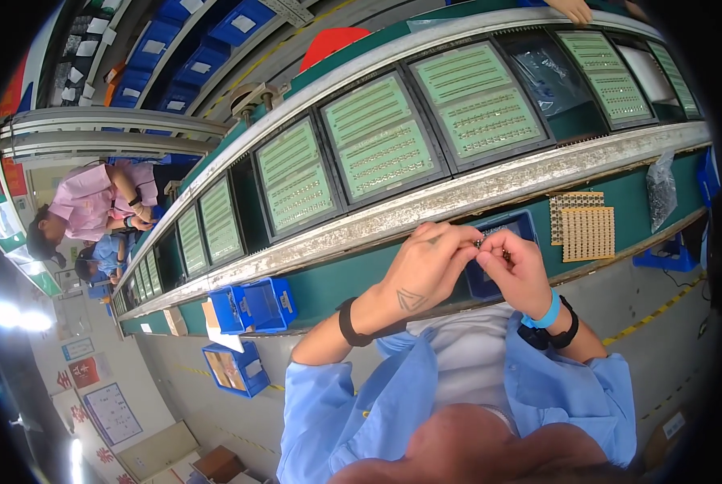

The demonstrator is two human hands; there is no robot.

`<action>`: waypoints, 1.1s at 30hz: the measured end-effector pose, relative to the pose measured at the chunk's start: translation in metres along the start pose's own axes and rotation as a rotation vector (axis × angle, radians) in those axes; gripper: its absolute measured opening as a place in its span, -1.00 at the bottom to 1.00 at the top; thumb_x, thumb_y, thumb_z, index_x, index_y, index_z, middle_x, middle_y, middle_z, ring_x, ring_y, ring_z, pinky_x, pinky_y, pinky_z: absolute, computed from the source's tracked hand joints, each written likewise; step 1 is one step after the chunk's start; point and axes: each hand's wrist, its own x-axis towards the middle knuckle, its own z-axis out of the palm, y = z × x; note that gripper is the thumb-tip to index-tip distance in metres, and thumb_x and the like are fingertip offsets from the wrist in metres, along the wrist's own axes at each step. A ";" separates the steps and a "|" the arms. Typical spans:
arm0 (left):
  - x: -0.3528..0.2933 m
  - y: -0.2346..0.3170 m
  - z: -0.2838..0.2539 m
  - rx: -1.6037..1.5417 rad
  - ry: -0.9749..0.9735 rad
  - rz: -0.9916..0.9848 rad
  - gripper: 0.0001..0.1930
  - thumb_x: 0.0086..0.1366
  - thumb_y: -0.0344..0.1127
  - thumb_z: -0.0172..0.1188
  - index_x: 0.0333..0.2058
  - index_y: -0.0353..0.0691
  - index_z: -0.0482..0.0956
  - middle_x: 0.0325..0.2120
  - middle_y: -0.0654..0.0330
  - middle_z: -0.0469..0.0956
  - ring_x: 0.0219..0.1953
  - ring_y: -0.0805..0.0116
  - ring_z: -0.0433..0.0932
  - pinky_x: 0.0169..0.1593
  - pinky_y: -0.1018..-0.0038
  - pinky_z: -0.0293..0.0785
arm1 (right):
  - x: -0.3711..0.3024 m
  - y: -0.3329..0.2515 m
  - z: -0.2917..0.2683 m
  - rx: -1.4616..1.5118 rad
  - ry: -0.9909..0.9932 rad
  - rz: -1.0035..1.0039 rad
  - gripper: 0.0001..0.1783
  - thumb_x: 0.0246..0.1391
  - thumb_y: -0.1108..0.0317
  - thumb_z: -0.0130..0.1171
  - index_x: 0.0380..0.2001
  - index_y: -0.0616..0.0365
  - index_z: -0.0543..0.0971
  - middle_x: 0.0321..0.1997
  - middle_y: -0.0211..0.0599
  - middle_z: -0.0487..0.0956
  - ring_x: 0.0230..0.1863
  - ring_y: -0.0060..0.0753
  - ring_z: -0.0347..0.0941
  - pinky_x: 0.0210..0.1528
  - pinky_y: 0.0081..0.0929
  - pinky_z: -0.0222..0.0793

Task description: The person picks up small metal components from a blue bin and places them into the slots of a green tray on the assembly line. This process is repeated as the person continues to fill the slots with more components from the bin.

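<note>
My left hand (435, 264) and my right hand (519, 270) meet fingertip to fingertip above a blue bin (527, 226) at the bench edge. Between the left thumb and forefinger is a small shiny metal part (479, 243), too tiny to name more closely. Curled fingers of the right hand pinch at the same spot, and a small dark metal piece (506, 255) shows among them. The hands hide much of the bin and what lies in it. Right of it, two tan perforated boards (588, 234) overlap on the green bench.
Beyond the hands runs a metal-railed conveyor (425, 211) carrying green circuit panels (377, 137) in black trays. A clear bag of dark parts (661, 194) hangs at right. Blue bins (268, 302) stand at left. A co-worker in pink (95, 198) and another person's hand (572, 10) are along the line.
</note>
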 end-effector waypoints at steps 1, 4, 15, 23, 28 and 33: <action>0.000 -0.002 -0.002 0.120 -0.008 0.125 -0.77 0.21 -0.43 0.39 -0.16 -0.22 0.60 -0.34 0.21 0.67 -0.27 0.18 0.62 -0.09 0.32 0.49 | 0.001 0.003 0.001 0.149 -0.008 0.101 -0.95 0.28 0.49 0.22 -0.27 0.20 0.55 -0.56 -0.60 0.32 -0.58 -0.78 0.11 -0.54 -0.64 0.00; 0.003 -0.005 -0.004 0.264 0.008 0.284 -0.80 0.17 -0.44 0.40 -0.22 -0.19 0.62 -0.36 0.24 0.64 -0.27 0.19 0.58 -0.12 0.30 0.47 | 0.001 0.008 0.000 0.449 -0.019 0.303 -0.94 0.33 0.44 0.19 -0.26 0.18 0.54 -0.57 -0.63 0.29 -0.58 -0.76 0.11 -0.53 -0.64 0.02; 0.012 0.000 -0.012 0.283 0.013 0.271 -0.83 0.13 -0.49 0.41 -0.30 -0.14 0.62 -0.39 0.25 0.61 -0.28 0.18 0.57 -0.16 0.32 0.45 | 0.006 0.001 0.007 0.894 -0.082 0.414 -0.86 0.42 0.37 0.06 -0.26 0.18 0.46 -0.56 -0.63 0.19 -0.57 -0.74 -0.01 -0.52 -0.65 -0.11; 0.054 -0.040 -0.090 0.509 0.132 0.068 -0.92 0.21 -0.44 0.32 -0.31 -0.18 0.62 -0.39 0.13 0.63 -0.26 0.06 0.58 -0.15 0.19 0.49 | 0.000 0.004 0.001 0.850 -0.088 0.383 -0.81 0.45 0.34 0.02 -0.23 0.23 0.50 -0.57 -0.63 0.17 -0.57 -0.74 -0.02 -0.52 -0.63 -0.11; 0.087 -0.088 -0.107 0.761 0.077 0.110 -0.97 0.26 -0.42 0.28 -0.32 -0.20 0.63 -0.38 0.15 0.62 -0.23 0.05 0.57 -0.11 0.17 0.47 | -0.001 0.002 -0.003 0.839 -0.081 0.395 -0.81 0.45 0.35 0.00 -0.24 0.24 0.50 -0.57 -0.62 0.18 -0.58 -0.74 -0.02 -0.52 -0.63 -0.11; 0.090 -0.104 -0.100 0.849 0.050 0.139 -0.95 0.29 -0.40 0.27 -0.31 -0.22 0.63 -0.38 0.15 0.61 -0.19 0.06 0.57 -0.10 0.17 0.45 | -0.005 0.004 -0.009 0.843 -0.077 0.384 -0.82 0.43 0.37 0.00 -0.24 0.25 0.50 -0.58 -0.62 0.18 -0.58 -0.74 -0.02 -0.52 -0.63 -0.11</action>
